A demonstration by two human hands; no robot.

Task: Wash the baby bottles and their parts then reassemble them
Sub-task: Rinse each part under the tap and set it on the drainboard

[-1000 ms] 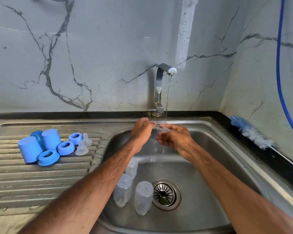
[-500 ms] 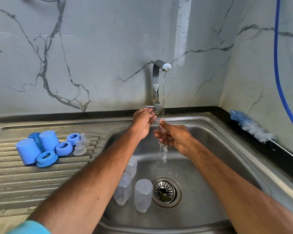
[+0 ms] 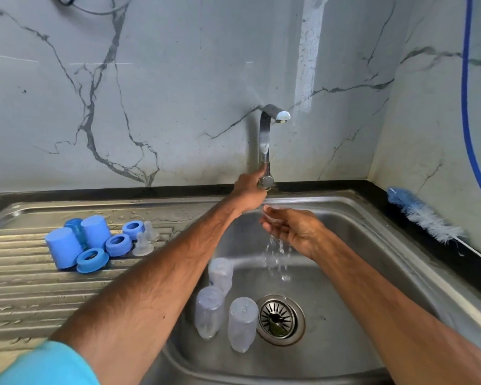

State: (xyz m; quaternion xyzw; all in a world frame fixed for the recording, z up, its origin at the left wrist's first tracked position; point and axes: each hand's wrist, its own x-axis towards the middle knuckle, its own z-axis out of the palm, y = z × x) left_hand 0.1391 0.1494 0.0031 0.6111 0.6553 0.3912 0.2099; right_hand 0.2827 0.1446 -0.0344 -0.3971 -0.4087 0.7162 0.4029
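1. The person's left grip (image 3: 249, 187) reaches to the back of the sink (image 3: 400, 262). Its fingers are curled round the lower stem of the tap (image 3: 265, 134), just above the base.
2. The right grip (image 3: 293, 229) hangs over the basin just below and beside the left one, palm up, fingers loosely cupped and spread. Something pale shows at the fingertips, but I cannot tell whether a clear part lies there.
3. Water drops (image 3: 277, 257) fall from under the right grip towards the basin floor.
4. Three clear bottles (image 3: 209, 312) stand on end in the basin, close together just left of the drain (image 3: 281, 319). Two are side by side at the front and the third is behind them. Their closed ends look uppermost.
5. On the ribbed draining board (image 3: 25, 295) to the left sits a tight cluster of parts.
   - Three blue caps (image 3: 63, 247) are at the left and back.
   - Three blue rings (image 3: 92, 261) lie along the front and right.
   - Two clear teats (image 3: 142, 244) stand upright at the cluster's right edge.
6. A blue-and-white bottle brush (image 3: 425, 215) lies on the black bench (image 3: 456, 262) right of the sink, against the wall.
7. A blue hose (image 3: 466, 107) runs down the right-hand wall.
8. A turquoise sleeve (image 3: 45, 365) shows at the left arm's near end.
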